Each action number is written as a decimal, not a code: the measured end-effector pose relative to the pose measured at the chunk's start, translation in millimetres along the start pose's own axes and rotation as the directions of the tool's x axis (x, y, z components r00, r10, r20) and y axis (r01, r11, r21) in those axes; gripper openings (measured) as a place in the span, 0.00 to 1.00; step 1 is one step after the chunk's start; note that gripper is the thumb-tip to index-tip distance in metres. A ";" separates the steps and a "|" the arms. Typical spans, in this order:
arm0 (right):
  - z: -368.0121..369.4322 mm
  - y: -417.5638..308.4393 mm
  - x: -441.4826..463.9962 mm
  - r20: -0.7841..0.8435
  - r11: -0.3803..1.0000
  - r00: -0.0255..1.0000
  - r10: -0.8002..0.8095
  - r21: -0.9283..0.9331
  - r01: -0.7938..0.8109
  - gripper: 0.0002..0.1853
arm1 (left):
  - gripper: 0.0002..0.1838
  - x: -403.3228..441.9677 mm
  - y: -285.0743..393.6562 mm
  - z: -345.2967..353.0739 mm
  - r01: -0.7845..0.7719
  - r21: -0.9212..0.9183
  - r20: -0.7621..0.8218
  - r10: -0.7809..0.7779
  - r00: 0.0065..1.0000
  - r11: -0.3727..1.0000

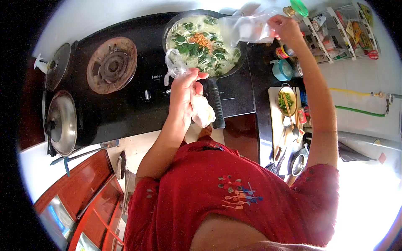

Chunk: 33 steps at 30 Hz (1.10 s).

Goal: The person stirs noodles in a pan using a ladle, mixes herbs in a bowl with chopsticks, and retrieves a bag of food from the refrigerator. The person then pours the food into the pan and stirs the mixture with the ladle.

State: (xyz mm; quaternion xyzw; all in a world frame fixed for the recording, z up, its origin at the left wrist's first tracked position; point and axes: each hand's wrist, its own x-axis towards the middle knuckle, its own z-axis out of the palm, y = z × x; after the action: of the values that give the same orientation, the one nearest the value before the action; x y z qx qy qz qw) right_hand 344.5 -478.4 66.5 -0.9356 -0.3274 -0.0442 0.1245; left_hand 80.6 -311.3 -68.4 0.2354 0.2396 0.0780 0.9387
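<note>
My left hand (186, 93) is closed round a knotted clear plastic bag (203, 112) with pale contents, in front of the pan's near edge. The bag's loose top sticks out over the rim. My right hand (286, 30), raised at the upper right, pinches a translucent plastic bag (251, 28) that reaches over the pan's right edge. Between the hands, the dark pan (242, 62) on the stove holds greens, white strands and orange-brown bits (201, 42) in pale liquid. Its black handle (216, 104) points toward me.
A second burner (112, 65) lies left on the black stove (146, 46). Two lids (63, 121) stand at the far left. To the right are a cutting board (274, 125), a bowl of chopped greens (284, 102) with chopsticks, a teal container (282, 70) and a wall rack (331, 33).
</note>
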 end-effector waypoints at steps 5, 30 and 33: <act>12.4 -5.0 -34.1 -0.106 0.918 0.988 0.117 0.392 -0.067 0.13 | 0.10 6.9 -4.4 14.9 0.031 0.038 0.055 -0.033 0.998 0.999; 106.4 -60.0 -207.8 0.189 -0.297 0.816 0.546 0.955 -0.022 0.12 | 0.06 1.4 -44.0 51.7 -0.346 0.724 0.303 0.175 0.937 0.597; 104.8 -53.2 -217.1 0.249 -0.294 0.852 0.461 0.948 -0.118 0.17 | 0.06 1.8 -45.8 53.8 -0.386 0.721 0.324 0.213 0.922 0.575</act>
State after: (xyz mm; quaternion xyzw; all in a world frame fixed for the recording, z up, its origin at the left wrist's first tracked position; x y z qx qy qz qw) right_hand 141.7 -541.4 -59.5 -0.5267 0.0214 0.1506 0.8363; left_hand 109.8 -372.8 -49.5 0.6583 0.1099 0.1018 0.7377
